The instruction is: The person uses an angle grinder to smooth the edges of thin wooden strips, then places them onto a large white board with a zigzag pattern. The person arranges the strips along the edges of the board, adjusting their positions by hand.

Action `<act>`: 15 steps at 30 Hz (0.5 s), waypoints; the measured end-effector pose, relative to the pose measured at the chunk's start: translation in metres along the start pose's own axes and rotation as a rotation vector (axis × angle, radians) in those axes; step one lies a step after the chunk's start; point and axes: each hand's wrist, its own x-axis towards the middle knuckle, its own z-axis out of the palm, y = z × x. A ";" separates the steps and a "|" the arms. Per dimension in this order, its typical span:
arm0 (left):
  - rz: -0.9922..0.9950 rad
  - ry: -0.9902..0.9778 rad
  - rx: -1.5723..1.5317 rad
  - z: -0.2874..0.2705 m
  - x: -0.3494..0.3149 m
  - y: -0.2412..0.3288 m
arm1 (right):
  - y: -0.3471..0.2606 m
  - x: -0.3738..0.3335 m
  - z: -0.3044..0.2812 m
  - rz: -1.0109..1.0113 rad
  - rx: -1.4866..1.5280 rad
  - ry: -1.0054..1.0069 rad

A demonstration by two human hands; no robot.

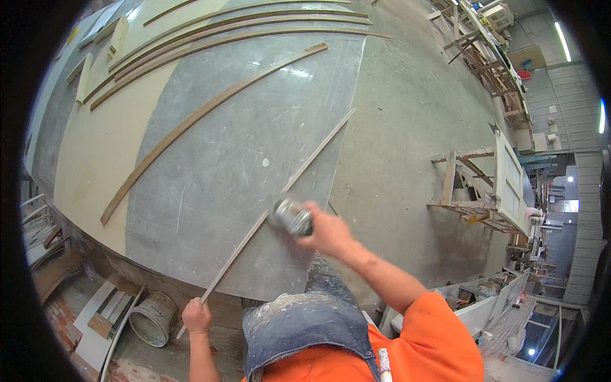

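Observation:
A thin, pale wooden strip (237, 249) lies slantwise across the grey tabletop (216, 159), its near end reaching past the table's edge. My left hand (196, 316) is closed round the strip near that end. In my right hand (329, 233) is a short silvery cylinder (293, 218), held over the middle of the strip. The cylinder is blurred, so its exact kind and whether it touches the wood cannot be made out. A longer brown wooden strip (194, 118) lies farther left on the table.
Several long strips (242, 33) lie at the far side, near short wooden blocks (80, 79). A dirty bucket (153, 319) stands below the table at the near left. To the right, a white panel (509, 183) leans against a wooden frame (450, 178) on the concrete floor (407, 134).

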 end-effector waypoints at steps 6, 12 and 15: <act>0.019 -0.001 -0.029 -0.001 0.006 0.000 | -0.046 -0.035 0.060 -0.260 -0.075 -0.164; -0.013 -0.037 -0.007 0.001 0.000 -0.001 | 0.012 0.011 -0.003 -0.010 -0.078 0.053; -0.010 -0.026 -0.012 -0.003 0.000 0.002 | 0.055 0.052 -0.055 0.094 -0.002 0.283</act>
